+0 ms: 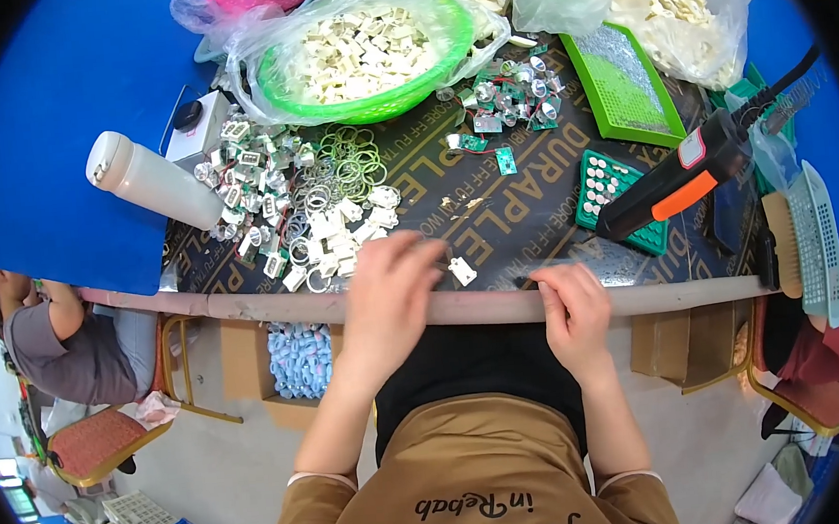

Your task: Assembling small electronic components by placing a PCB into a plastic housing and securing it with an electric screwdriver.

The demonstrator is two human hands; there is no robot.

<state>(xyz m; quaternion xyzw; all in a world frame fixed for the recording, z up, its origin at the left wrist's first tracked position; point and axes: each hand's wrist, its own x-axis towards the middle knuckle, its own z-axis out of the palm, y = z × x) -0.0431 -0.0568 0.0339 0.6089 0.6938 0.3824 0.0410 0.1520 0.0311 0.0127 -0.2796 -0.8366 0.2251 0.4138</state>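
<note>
Seen from above, both bare forearms rise from the lower edge, short tan sleeves at the elbows. The left hand (389,289) reaches farther forward, palm down, fingers curled loosely and slightly blurred. The right hand (571,307) sits closer to the body, knuckles up, fingers bent together in a pinch. The hands are apart, the wrists straight.

A single head-worn fisheye camera is looking steeply down from above the person's own chest, facing forward across the table (639,296). It is sitting close over both hands, the left hand (388,294) and right hand (571,309) lying near the picture's middle, while straight edges are bending toward the rim.
</note>
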